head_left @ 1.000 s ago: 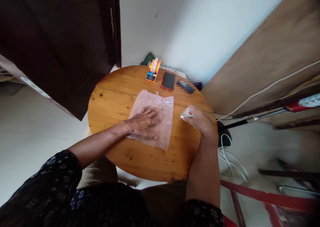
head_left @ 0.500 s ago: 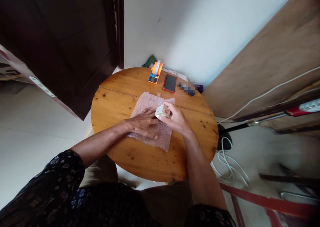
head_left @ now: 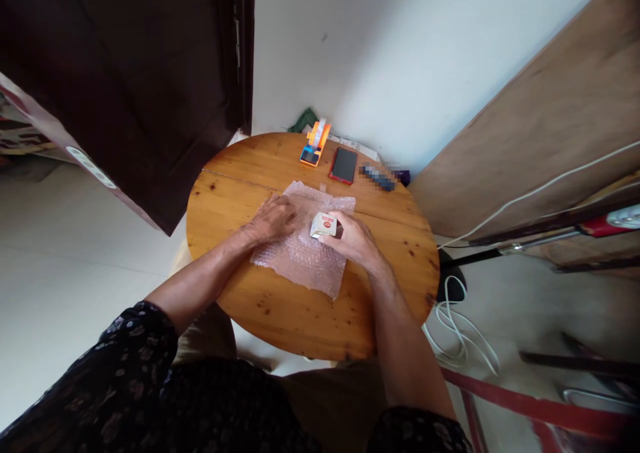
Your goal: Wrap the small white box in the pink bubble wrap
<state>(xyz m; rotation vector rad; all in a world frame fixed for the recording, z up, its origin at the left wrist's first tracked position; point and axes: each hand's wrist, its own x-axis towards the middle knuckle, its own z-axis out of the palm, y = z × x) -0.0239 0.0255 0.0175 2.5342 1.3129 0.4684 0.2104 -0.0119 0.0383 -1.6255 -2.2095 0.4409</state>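
A sheet of pink bubble wrap [head_left: 305, 256] lies flat on the round wooden table [head_left: 280, 306]. My right hand [head_left: 353, 238] grips a small white box with a red mark [head_left: 323, 225] and holds it down on the wrap's upper middle. At the wrap's left edge my left hand [head_left: 271, 218] rests with its fingers curled on the sheet.
At the table's far edge sit an orange tape dispenser [head_left: 315, 145], a dark phone in a red case [head_left: 343, 165] and a small dark object [head_left: 377, 177]. A dark door [head_left: 150, 73] stands to the left, a wooden board [head_left: 525, 106] leans at right, and white cables [head_left: 457, 333] lie on the floor.
My right hand carried the small box from the table's right side onto the bubble wrap. My left hand slid from the middle of the wrap to its left edge.
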